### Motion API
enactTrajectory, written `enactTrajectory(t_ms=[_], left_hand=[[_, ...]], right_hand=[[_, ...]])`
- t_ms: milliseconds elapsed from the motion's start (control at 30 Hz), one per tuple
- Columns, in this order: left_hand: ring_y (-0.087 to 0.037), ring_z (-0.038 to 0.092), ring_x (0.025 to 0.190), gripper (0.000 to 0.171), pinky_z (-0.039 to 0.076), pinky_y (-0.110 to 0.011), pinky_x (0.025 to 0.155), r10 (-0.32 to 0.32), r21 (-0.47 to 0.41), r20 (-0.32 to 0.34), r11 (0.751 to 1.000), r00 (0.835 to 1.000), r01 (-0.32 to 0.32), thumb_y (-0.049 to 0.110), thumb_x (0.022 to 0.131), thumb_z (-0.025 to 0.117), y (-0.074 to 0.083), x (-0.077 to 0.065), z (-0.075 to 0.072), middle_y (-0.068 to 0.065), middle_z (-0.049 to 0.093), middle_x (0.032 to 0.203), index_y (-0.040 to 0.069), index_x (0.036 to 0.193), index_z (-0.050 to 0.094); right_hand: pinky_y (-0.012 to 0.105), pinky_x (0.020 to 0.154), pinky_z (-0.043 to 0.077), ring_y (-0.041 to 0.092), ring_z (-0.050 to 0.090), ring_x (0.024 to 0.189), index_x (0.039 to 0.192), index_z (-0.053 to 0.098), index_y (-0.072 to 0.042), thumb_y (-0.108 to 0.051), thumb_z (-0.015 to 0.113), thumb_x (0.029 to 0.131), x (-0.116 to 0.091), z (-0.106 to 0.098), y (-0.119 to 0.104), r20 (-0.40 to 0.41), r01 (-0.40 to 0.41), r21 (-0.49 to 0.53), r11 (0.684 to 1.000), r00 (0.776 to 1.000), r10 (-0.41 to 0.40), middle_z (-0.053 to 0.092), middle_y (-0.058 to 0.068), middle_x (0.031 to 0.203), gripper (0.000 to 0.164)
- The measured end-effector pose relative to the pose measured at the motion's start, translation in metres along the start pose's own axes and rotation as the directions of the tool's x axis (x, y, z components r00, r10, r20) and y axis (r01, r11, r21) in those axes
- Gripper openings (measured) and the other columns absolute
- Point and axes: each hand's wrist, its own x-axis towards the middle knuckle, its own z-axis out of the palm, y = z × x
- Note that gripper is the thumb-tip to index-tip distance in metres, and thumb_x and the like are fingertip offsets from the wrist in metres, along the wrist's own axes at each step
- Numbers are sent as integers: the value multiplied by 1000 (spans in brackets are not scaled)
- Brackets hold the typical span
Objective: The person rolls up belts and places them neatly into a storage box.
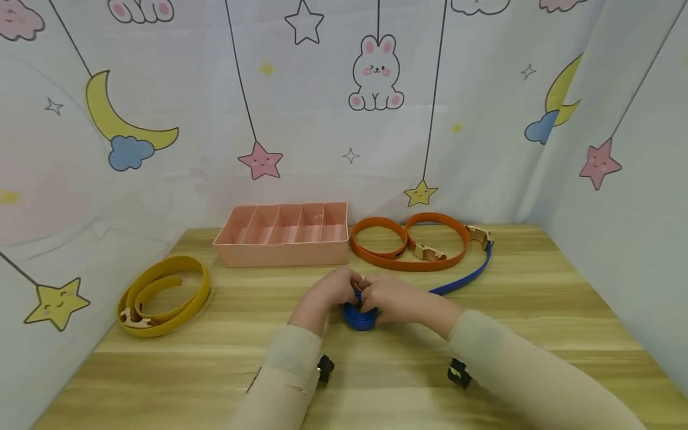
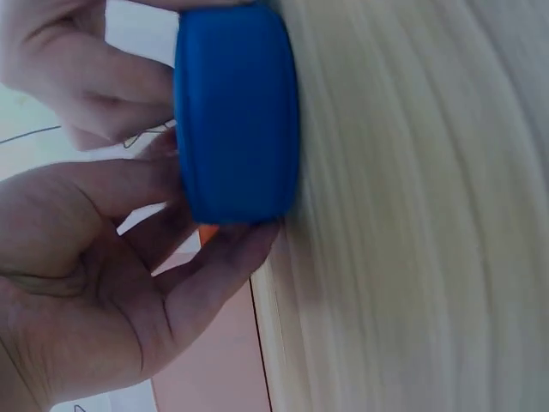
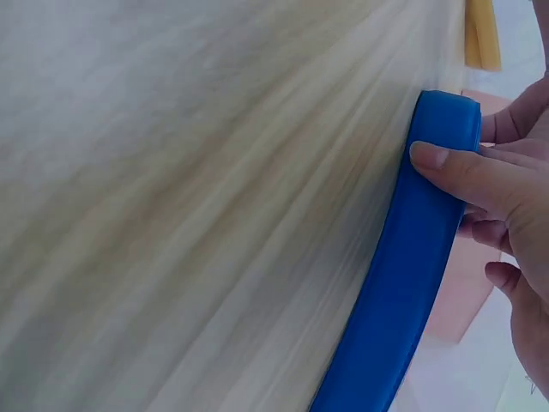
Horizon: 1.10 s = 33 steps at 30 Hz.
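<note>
Patterned curtain (image 1: 473,155) stood behind everything. Wood-grain table (image 1: 564,322) ran under and in front of the pink box (image 1: 285,254), the ref. point; box was divided, at back of table. Orange belt (image 1: 405,263) lay just R of box, in 2 loose loops, w/ its own buckle (image 1: 428,253). Yellow belt (image 1: 200,292) sat L of box and nearer the person, loosely coiled. L hand (image 1: 337,286) and R hand (image 1: 389,295) met in front of box, toward its R end. L hand gripped one side of the blue belt (image 1: 359,320); R hand pinched its strap, thumb on the outer face (R wrist view). Blue coil stood on edge, tight, approx. in front of box's R end; its tail ran out R to a gold buckle (image 1: 477,236) by the orange loops. Progress: rolling prob. well started; tail + buckle end not yet wound.
</note>
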Motion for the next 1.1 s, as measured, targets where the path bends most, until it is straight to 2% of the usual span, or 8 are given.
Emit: enactTrajectory(t_ms=[133, 300, 400, 567, 767, 867, 967, 1100], left_hand=[[-23, 61, 98, 35, 51, -32, 79, -44, 13, -53, 999, 998, 45, -8, 80, 68, 1, -2, 1, -10, 68, 108, 5, 112, 72], [-24, 59, 99, 25, 50, -36, 84, -121, -27, -156, 993, 980, 118, 5, 80, 75, -5, -1, 1, -11, 66, 113, 8, 105, 75], [-26, 59, 99, 23, 49, -36, 84, -128, -44, -193, 992, 973, 122, 7, 79, 74, -4, 0, -1, -12, 66, 114, 7, 102, 75], [-22, 58, 85, 23, 50, -32, 72, -147, -34, -179, 989, 973, 143, 6, 78, 72, -2, -1, -4, -10, 67, 102, 4, 101, 74], [-22, 56, 72, 24, 48, -31, 58, -180, -54, -140, 983, 974, 174, 0, 79, 71, -3, -5, -3, -9, 64, 95, 3, 103, 71], [-22, 55, 70, 23, 48, -31, 54, -178, -80, -131, 982, 975, 169, -3, 80, 69, -6, -7, -1, -10, 62, 96, 4, 102, 70], [-23, 55, 72, 24, 50, -33, 54, -157, -109, -127, 984, 979, 144, -5, 81, 69, -7, -7, -1, -12, 60, 103, 5, 103, 70], [-22, 54, 77, 26, 49, -31, 58, -97, -87, -114, 992, 989, 88, -7, 82, 67, -8, -4, -5, -13, 61, 109, 6, 103, 72]], right_hand=[[23, 71, 41, 10, 50, 81, 83, 78, -15, -22, 91, 64, 10, -1, -1, 56, -14, 18, 1000, 998, 13, 68, -8, 80, 24], [23, 74, 45, 10, 54, 84, 86, 79, -13, -27, 88, 69, 22, -1, -3, 165, -178, 119, 977, 974, 157, 67, -5, 86, 23], [24, 73, 46, 11, 56, 83, 85, 79, -11, -26, 89, 69, 27, 0, -3, 165, -258, 182, 949, 959, 230, 66, -4, 85, 23], [25, 71, 48, 14, 57, 80, 88, 79, -9, -27, 89, 69, 30, 4, -3, 131, -346, 257, 902, 938, 322, 69, -3, 82, 28], [25, 67, 46, 11, 52, 75, 84, 79, -11, -31, 89, 70, 32, 8, -9, 118, -426, 274, 862, 905, 410, 69, -7, 75, 27], [25, 65, 42, 10, 46, 72, 83, 79, -13, -33, 88, 70, 31, 9, -13, 114, -422, 230, 877, 907, 406, 66, -10, 72, 26], [24, 65, 37, 10, 42, 71, 83, 79, -16, -36, 87, 70, 30, 8, -14, 103, -376, 127, 918, 925, 365, 65, -12, 72, 26], [24, 69, 36, 10, 44, 74, 91, 79, -18, -39, 87, 68, 27, 4, -9, 82, -274, 10, 962, 959, 273, 69, -9, 85, 32]])
